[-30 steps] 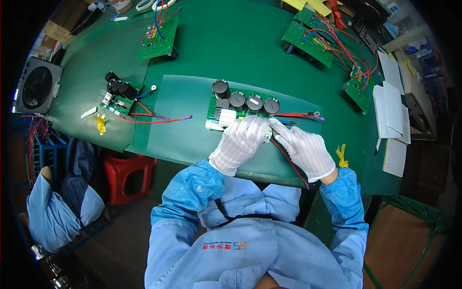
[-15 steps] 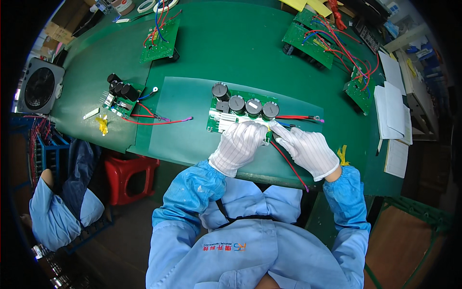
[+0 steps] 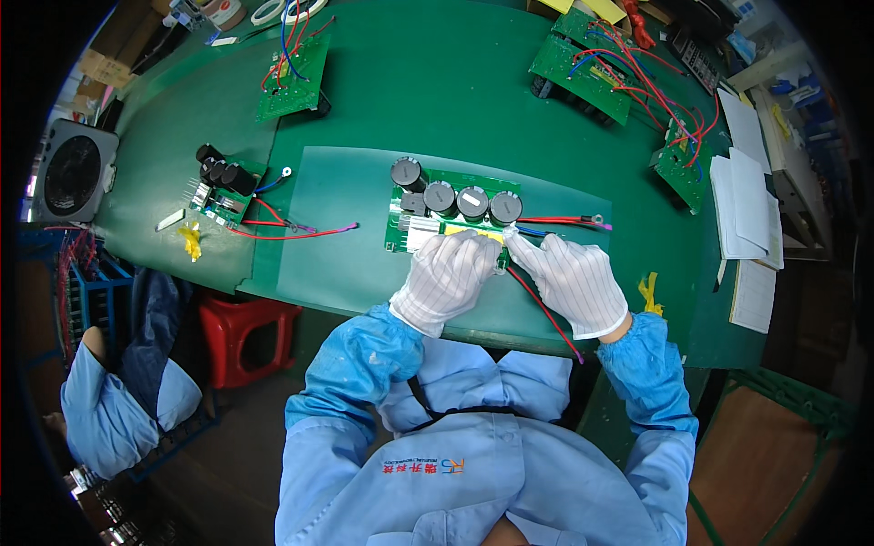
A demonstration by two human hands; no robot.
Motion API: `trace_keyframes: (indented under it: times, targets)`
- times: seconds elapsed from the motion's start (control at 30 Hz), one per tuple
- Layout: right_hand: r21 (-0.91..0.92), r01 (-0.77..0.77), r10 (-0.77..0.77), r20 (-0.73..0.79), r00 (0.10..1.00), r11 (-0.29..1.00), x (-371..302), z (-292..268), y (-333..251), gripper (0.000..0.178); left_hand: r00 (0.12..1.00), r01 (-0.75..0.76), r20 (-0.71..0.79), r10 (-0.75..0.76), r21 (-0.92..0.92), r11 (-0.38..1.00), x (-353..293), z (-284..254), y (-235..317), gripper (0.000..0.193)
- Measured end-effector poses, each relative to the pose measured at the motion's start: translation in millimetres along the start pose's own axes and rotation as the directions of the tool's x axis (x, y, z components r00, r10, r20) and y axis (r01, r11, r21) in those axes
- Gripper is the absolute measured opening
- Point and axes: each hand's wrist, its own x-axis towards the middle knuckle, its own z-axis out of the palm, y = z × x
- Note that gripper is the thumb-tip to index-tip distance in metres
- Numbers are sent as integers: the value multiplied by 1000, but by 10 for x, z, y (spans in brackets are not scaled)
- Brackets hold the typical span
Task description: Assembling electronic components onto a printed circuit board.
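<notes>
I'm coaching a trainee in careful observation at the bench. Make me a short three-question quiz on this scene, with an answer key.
1. True or false: the left hand and right hand both wear plain black gloves.
2. Choose one: how many large black cylinders stand along the far side of the green circuit board at the hands?
A) two
B) four
C) seven
3. Fill the blank: the stool on the floor to the person's left is ______.

Key:
1. False; both gloves are white with thin stripes.
2. B
3. red
</notes>
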Motion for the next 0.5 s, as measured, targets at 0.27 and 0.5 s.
trace_keyframes:
  times: [0.27,0.5]
  targets:
    - [53,94,-81,-214,973,994,254,-126,-28,40,1000,-25,-6,25,-18,1000,0,-55,7,41]
    - [155,-46,107,-414,904,987,507,-756,26,36,993,-114,-21,116,73,991,-35,-16,30,41]
